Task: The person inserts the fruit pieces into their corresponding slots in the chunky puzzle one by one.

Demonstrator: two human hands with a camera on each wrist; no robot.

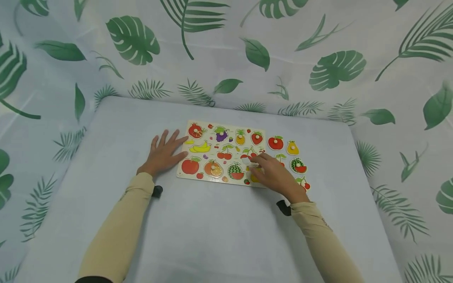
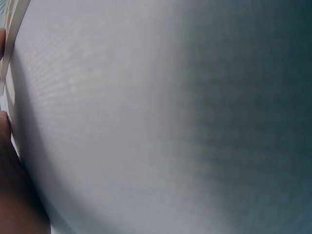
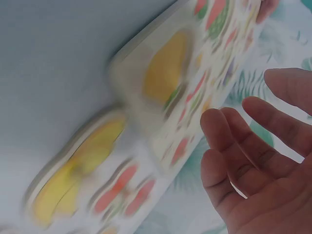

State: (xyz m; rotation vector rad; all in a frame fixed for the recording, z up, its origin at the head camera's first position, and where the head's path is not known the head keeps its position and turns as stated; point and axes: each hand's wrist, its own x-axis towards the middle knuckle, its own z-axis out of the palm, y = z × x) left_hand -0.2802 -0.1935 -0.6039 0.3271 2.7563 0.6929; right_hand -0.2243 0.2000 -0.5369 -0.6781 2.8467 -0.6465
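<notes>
A fruit puzzle board (image 1: 229, 163) lies on the table, with knobbed pieces such as the grapes (image 1: 221, 134) and orange (image 1: 213, 168) in it. My left hand (image 1: 163, 155) is spread at its left edge, fingertip and thumb tip on the board's rim. My right hand (image 1: 272, 173) hovers over the board's right part, near the cherry spot (image 1: 249, 154). In the right wrist view its fingers (image 3: 214, 129) bend loosely with nothing between them. Beside the mango-yellow shape (image 3: 168, 68) on the board lies a yellow banana-like piece (image 3: 78, 168).
Right of the board lie several loose pieces: a red tomato-like one (image 1: 275, 143), a yellow pear (image 1: 292, 148), a watermelon (image 1: 298, 165) and a cherry piece (image 1: 303, 183) partly behind the right wrist. A leaf-patterned cloth (image 1: 226, 43) hangs behind the white table (image 1: 212, 228).
</notes>
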